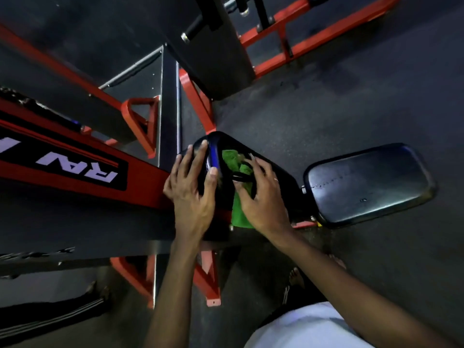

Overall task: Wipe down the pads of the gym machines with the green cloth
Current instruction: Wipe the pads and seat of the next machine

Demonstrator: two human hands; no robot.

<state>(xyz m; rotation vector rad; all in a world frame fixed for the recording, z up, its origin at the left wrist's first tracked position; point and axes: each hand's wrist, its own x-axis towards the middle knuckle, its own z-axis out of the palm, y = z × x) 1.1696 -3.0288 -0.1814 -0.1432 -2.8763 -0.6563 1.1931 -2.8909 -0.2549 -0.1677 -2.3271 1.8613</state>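
Left grip: fingers and thumb wrapped round the left end of the pad, apparently steadying it.
Right grip: fingers bent over the cloth, holding it against the pad.
Cloth: bunched on the pad's top, trailing over its near edge.
Progress: seemingly mid-wipe on this pad; how much is already clean cannot be told.
Left to do: likely the second pad to the right, which no grip touches, and other machines.
Containers: none in view.
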